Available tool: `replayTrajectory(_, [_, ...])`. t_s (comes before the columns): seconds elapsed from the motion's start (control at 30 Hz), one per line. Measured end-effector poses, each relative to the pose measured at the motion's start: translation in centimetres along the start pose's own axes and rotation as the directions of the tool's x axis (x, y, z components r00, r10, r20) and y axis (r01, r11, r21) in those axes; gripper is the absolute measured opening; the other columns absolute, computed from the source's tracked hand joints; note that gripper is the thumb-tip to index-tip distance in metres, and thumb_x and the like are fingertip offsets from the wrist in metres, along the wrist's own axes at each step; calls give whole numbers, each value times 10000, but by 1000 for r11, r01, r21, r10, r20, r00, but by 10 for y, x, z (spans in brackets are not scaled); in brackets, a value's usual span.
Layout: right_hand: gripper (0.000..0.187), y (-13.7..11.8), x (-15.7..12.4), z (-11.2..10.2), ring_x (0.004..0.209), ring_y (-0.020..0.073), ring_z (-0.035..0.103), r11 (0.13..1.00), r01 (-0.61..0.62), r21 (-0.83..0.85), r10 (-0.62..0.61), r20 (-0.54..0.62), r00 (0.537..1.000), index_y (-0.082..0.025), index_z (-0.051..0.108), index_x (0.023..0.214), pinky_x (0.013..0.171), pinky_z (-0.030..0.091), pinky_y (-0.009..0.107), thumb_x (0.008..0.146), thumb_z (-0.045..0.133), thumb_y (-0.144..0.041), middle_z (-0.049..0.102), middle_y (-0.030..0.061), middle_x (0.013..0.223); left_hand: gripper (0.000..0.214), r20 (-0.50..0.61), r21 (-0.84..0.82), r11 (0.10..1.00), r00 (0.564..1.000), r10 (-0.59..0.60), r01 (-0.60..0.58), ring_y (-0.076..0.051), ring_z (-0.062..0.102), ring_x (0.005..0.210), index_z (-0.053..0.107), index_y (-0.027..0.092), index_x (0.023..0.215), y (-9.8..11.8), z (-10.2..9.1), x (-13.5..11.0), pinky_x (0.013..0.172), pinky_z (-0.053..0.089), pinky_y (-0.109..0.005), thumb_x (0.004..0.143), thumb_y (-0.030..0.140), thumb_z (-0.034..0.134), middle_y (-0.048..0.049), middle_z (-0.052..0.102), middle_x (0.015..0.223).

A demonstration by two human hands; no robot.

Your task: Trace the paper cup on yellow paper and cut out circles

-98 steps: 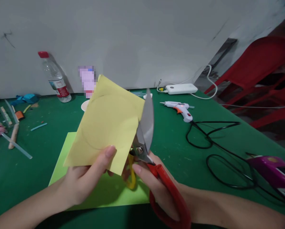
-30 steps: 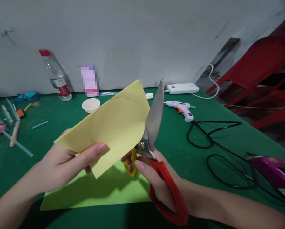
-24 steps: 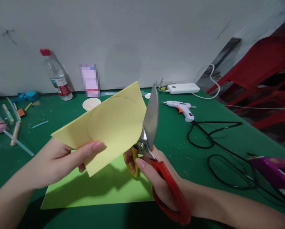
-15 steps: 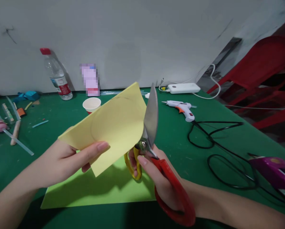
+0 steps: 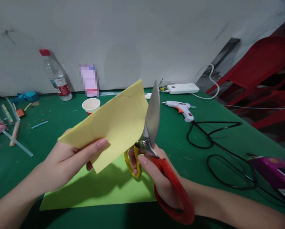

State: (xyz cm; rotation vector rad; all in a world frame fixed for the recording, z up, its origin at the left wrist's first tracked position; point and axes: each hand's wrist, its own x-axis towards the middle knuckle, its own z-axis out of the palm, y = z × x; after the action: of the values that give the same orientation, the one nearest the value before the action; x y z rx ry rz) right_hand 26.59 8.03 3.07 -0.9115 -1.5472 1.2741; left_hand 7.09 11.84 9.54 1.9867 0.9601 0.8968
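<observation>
One sheet of yellow paper (image 5: pixel 116 122) is held above the table at the centre of the clock, tilted, with a faint drawn curve (image 5: pixel 126 96) near its top and left. At 3 o'clock its edge meets the scissors (image 5: pixel 153 116); one blade shows and the other is hidden, so how far they are parted cannot be told. Cutting looks partly done: the right side seems trimmed to a bend, while the paper outside the curve at top and left appears uncut. At 8 o'clock the left hand (image 5: pixel 63 165) pinches the sheet, thumb on top, fingers beneath. At 5 o'clock the right hand (image 5: pixel 165 184) is curled around the scissors' handles. Further out, a light green sheet (image 5: pixel 101 189) lies at 6 o'clock on the green table (image 5: pixel 190 165), a paper cup (image 5: pixel 91 105) stands at 10 with a bottle (image 5: pixel 58 81) beyond, and a glue gun (image 5: pixel 186 111) lies near 3.
</observation>
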Motion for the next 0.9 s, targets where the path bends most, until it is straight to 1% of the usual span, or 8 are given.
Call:
replayTrajectory(0.1, [142,0,0,-1,525,123,408,999,-6,-39,5,-27,1000,-199,407,968,530,376,291,883,334,-285,404,-28,631,173,43,18,1000,999,-16,15,-46,516,435,576,226,655,1,0,-1,382,458,-50,815,209,510,48,469,556])
replayTrajectory(0.23, [194,0,0,-1,517,127,428,994,-25,-102,19,-56,998,-191,437,1003,499,362,278,897,340,-322,417,-30,604,209,7,87,993,997,82,-83,-6,512,425,555,242,624,3,-2,0,387,404,8,800,133,527,81,467,543])
replayTrajectory(0.33, [206,1,-1,0,506,120,429,995,-35,-99,26,-89,996,-187,455,986,466,353,261,899,345,-337,442,-22,614,221,-4,117,987,994,114,-112,2,518,429,557,245,614,3,-3,-1,395,402,13,798,126,533,89,483,549])
replayTrajectory(0.47, [198,4,-2,1,488,114,419,997,-45,-65,38,-111,993,-184,458,973,456,353,255,890,350,-329,443,-25,606,228,1,121,988,995,102,-101,-2,524,417,563,248,607,0,-3,-5,380,403,3,787,108,548,95,512,544])
replayTrajectory(0.6, [187,6,-2,1,482,109,401,997,-50,-59,45,-90,995,-186,447,978,462,350,259,899,343,-319,419,-31,611,196,-22,106,993,998,59,-56,-22,532,410,572,248,624,0,-2,-6,360,418,-28,786,138,556,85,530,548])
replayTrajectory(0.7, [179,7,-3,0,481,106,388,998,-35,-56,30,-82,996,-193,441,984,458,338,257,903,343,-319,411,-34,622,204,-14,101,994,999,52,-50,-33,522,403,567,230,605,2,-2,-3,346,413,-49,790,148,542,73,526,526])
replayTrajectory(0.8, [170,8,-2,-1,476,102,378,999,-31,-39,28,-68,997,-195,436,978,453,328,252,907,343,-319,401,-38,616,228,3,109,989,995,99,-99,-30,513,396,563,223,586,6,-3,2,331,382,-58,799,156,517,73,541,522])
replayTrajectory(0.9, [183,9,-2,-1,465,95,368,999,-29,-20,28,-80,996,-195,437,970,440,320,244,910,348,-343,390,-42,610,319,-28,217,960,982,187,-177,-35,526,416,539,210,501,8,-7,6,377,384,-82,815,177,497,71,553,485])
